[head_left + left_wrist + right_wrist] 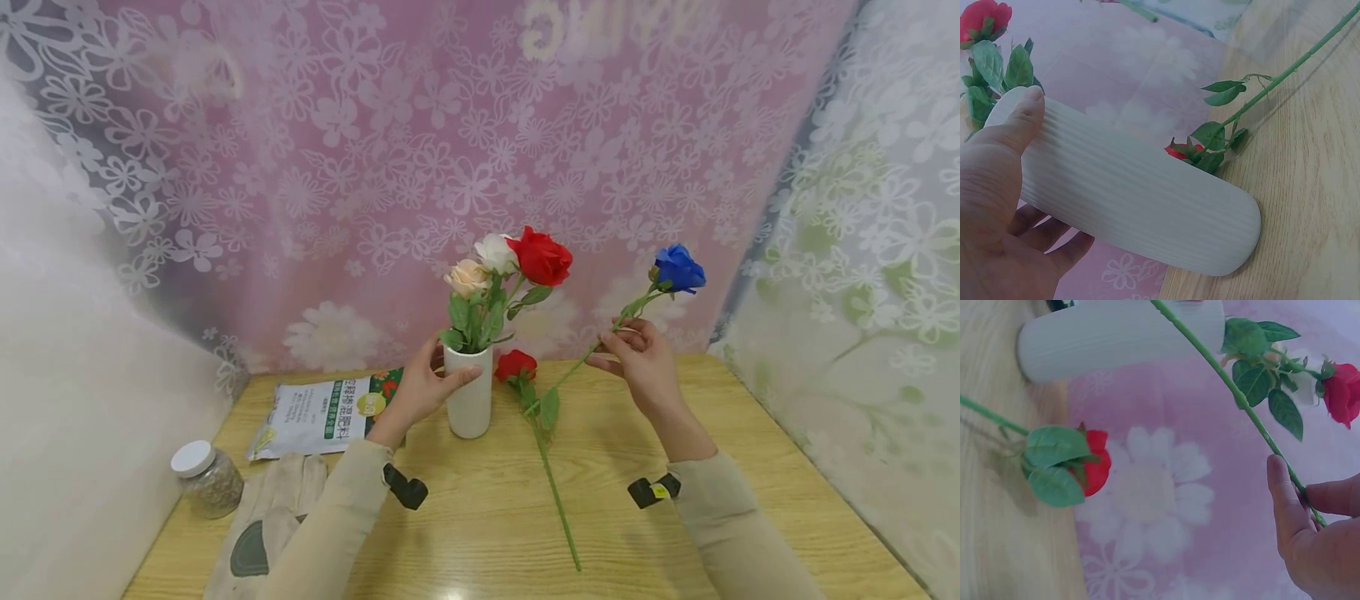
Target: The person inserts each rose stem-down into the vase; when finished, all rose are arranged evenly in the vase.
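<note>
My left hand (429, 385) grips the white ribbed vase (470, 400) near its rim, thumb across the front and fingers behind. In the vase stand a peach rose (467, 277), a white rose (496, 252) and a red rose (542, 257), with green leaves at the mouth. My right hand (637, 358) pinches the green stem of a blue rose (678, 269), held tilted above the table to the right of the vase. Its bloom is up and the stem's lower end slants down toward the vase. Another red rose (516, 365) lies on the table beside the vase.
The wooden table (480, 533) carries a fertilizer bag (315, 417) left of the vase. A white-lidded jar (208, 482) of granules stands at the left edge, beside pale work gloves (262, 521) partly under the left sleeve. A floral curtain (360, 167) hangs right behind the table.
</note>
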Available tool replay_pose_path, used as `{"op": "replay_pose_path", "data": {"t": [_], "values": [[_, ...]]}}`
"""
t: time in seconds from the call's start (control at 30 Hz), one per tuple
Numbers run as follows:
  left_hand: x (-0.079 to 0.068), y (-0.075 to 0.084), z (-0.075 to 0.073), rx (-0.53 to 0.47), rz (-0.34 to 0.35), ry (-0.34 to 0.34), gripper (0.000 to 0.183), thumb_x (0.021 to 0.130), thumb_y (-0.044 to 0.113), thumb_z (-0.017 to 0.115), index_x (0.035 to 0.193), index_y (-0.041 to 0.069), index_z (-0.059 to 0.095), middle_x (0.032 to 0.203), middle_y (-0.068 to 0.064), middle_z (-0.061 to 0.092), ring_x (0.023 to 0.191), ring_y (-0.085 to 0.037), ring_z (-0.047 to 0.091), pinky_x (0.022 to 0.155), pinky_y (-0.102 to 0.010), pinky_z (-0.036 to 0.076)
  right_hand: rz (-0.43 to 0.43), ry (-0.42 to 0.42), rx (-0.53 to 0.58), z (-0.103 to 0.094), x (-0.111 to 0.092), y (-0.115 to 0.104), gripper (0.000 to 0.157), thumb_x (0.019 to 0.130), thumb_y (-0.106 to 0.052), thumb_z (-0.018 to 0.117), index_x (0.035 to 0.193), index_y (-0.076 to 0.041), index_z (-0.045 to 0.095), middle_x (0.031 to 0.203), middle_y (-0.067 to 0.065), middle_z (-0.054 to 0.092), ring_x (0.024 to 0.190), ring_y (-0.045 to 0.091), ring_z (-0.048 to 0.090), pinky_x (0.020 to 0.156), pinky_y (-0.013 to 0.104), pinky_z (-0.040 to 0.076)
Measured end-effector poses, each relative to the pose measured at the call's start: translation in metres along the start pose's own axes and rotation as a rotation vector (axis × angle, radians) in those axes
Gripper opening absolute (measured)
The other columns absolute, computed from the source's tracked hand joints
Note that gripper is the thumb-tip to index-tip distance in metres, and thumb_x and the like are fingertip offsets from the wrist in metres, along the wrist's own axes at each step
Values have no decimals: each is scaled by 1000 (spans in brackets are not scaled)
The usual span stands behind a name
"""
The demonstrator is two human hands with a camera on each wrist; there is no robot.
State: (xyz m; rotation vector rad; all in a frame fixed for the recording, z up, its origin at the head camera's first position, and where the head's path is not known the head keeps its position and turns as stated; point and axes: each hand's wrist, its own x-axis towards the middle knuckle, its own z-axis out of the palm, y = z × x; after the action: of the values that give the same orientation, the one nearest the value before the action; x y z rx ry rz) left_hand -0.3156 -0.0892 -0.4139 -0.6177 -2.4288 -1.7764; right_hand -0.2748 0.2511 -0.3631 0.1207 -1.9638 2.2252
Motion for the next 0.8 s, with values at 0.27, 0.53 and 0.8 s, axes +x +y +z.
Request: {"op": "replay_pose_path", "data": {"t": [0.27,0.53,0.8], "values": [[1,-1,0,3,-4,-3,86,95,29,82,165,32,31,145,-12,62,134,-32,62,107,-50,56,-72,60,102,17,8,-13,34,104,-5,66,131,-5,45,98,1,60,82,13,77,80,32,66],[2,-2,0,-8,12,-6,85,96,28,81,165,30,32,144,-14,62,133,-35,63,105,-54,57,-134,132,217,37,14,-21,23,102,2,65,119,-8,52,87,-1,65,73,16,75,76,34,66],[2,-3,0,-6,17,-4,86,96,29,81,166,30,30,143,-12,62,132,-32,63,108,-52,55,-158,193,249,50,18,-23,22,102,0,65,118,-8,53,87,4,63,84,18,73,77,33,65]]}}
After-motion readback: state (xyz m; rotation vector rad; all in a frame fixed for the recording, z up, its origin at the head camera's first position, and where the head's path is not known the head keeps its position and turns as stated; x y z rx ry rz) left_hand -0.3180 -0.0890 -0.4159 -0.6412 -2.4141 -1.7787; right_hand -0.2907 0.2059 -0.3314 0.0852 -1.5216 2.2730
